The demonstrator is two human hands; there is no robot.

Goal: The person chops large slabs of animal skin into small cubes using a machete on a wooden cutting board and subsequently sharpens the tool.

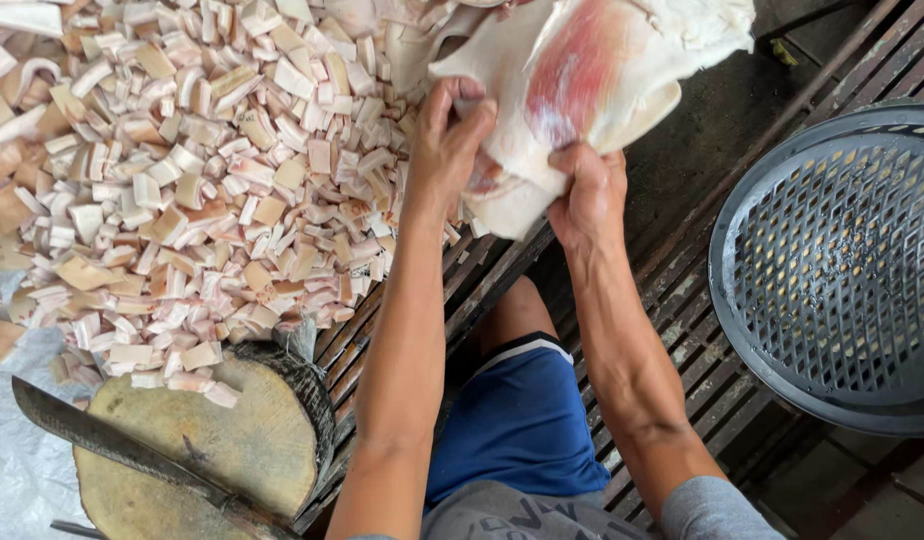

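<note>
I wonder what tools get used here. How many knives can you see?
1. The cleaver lies across the round wooden block at lower left, away from both hands. Others could be hidden under the pile of cut pieces.

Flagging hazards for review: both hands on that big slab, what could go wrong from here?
1. The slab hangs partly past the slatted bench; if either hand's grip, left hand or right hand, slips, it may drop.
2. The cleaver lies unguarded on the chopping block beside the left forearm.
</note>
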